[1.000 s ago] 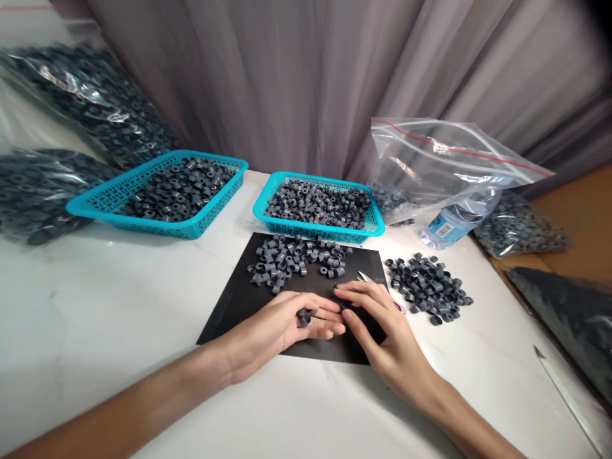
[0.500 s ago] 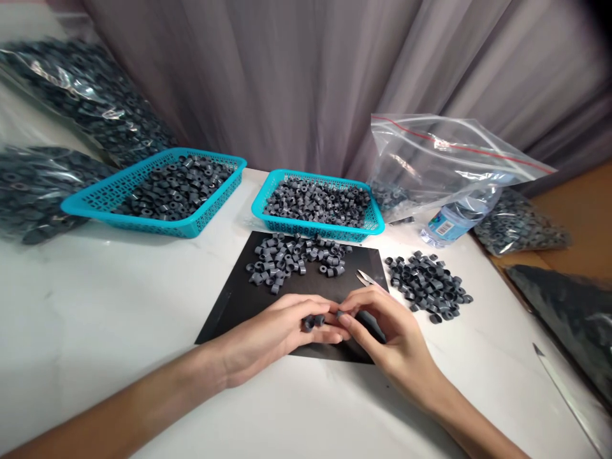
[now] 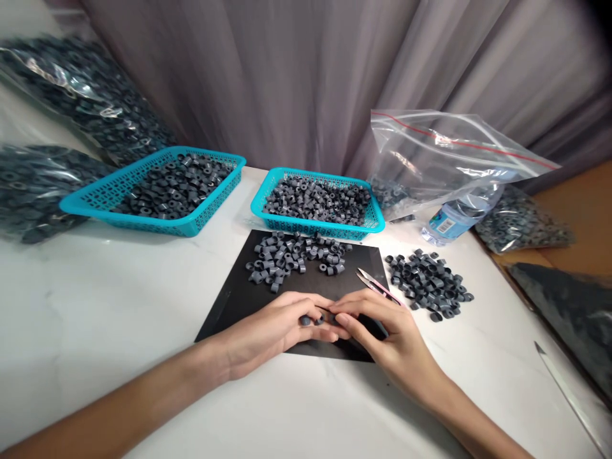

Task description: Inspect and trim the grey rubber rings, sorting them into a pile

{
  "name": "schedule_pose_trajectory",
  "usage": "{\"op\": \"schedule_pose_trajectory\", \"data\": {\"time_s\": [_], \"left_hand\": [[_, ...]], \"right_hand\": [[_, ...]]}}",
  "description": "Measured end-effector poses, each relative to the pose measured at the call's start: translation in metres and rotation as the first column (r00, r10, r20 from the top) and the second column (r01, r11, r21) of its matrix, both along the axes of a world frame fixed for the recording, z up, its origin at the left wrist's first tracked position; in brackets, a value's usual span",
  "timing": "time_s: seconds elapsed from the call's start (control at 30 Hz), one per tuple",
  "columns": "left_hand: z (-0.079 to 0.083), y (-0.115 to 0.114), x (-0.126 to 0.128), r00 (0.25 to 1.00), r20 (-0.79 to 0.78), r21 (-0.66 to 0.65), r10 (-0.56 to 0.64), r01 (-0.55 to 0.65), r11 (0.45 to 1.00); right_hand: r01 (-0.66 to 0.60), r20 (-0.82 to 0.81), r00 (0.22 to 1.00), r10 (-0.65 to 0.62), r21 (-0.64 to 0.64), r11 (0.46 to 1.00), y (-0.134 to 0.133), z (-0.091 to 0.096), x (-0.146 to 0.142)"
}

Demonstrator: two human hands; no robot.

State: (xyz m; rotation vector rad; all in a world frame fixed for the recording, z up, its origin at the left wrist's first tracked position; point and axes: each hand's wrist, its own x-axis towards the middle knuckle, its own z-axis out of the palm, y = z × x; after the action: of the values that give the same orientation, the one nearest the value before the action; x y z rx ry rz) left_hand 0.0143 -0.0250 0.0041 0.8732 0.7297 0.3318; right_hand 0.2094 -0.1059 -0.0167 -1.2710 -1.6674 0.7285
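Over the black mat point(image 3: 229, 299), my left hand point(image 3: 280, 326) is partly curled, palm up. It cradles a few small dark grey ring-like plastic pieces point(image 3: 305, 320) between palm and fingers. My right hand point(image 3: 389, 328) meets its fingertips, with thumb and index finger pinched on another small grey piece point(image 3: 331, 317) that is mostly hidden. Just beyond the right hand lie thread snips point(image 3: 377, 285) with silver blades and a pinkish handle. A pile of grey pieces point(image 3: 282, 258) rests on the far part of the mat.
Two turquoise baskets point(image 3: 191, 224) point(image 3: 315, 228) of grey pieces stand behind. A loose pile point(image 3: 430, 284) lies right of the mat, near a water bottle point(image 3: 449, 220) and an upright zip bag point(image 3: 430, 153). Filled bags point(image 3: 86, 95) crowd the left; a pointed strip point(image 3: 564, 389) lies right.
The pieces in my left hand have rolled and shifted slightly, and its fingers curl more. My right hand has moved slightly left, uncovering more of the snips' handle.
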Motion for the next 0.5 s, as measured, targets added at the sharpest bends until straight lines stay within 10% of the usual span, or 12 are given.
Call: {"op": "schedule_pose_trajectory", "data": {"time_s": [0.3,0.5], "left_hand": [[0.004,0.006,0.005,0.993,0.096,0.069,-0.072,0.066,0.995],[0.007,0.004,0.006,0.995,0.085,0.001,-0.044,0.044,0.999]], "right_hand": [[0.137,0.227,0.957,-0.179,0.187,0.973,0.009,-0.007,0.005],[-0.009,0.558,0.825,-0.092,0.176,0.984,0.016,-0.018,0.012]]}}
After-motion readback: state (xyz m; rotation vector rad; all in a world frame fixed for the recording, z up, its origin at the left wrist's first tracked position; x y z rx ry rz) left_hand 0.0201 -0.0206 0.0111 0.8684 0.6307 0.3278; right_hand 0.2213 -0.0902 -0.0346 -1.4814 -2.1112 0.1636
